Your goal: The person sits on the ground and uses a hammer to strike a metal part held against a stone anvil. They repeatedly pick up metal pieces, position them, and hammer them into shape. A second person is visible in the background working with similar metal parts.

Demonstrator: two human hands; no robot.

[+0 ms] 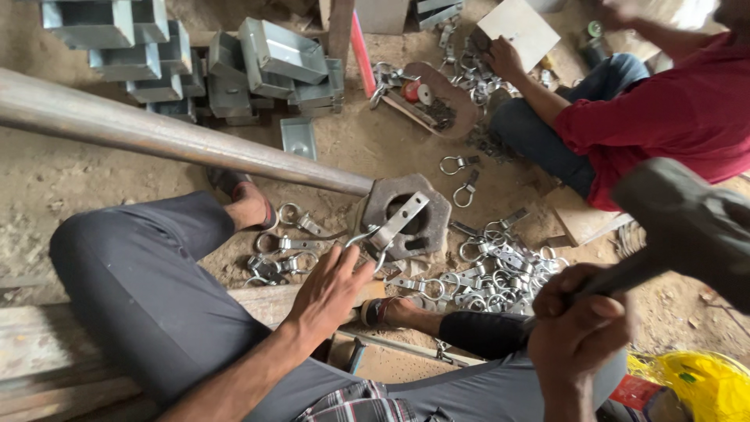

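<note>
Rusted steel block (406, 215) at frame centre, on the dirt floor at the end of a long pipe (156, 133) running in from the upper left. A flat metal clamp piece (394, 225) lies tilted across the block; left hand (328, 293) just below it, fingers pinched on its looped end. Right hand (578, 320), lower right, fisted around the handle of a raised hammer (687, 227), head blurred. Pile of similar clamps (500, 273) between the hands. Upper right: another person in a red shirt (672, 117), seated. Grey metal boxes (234, 62) stacked upper left.
</note>
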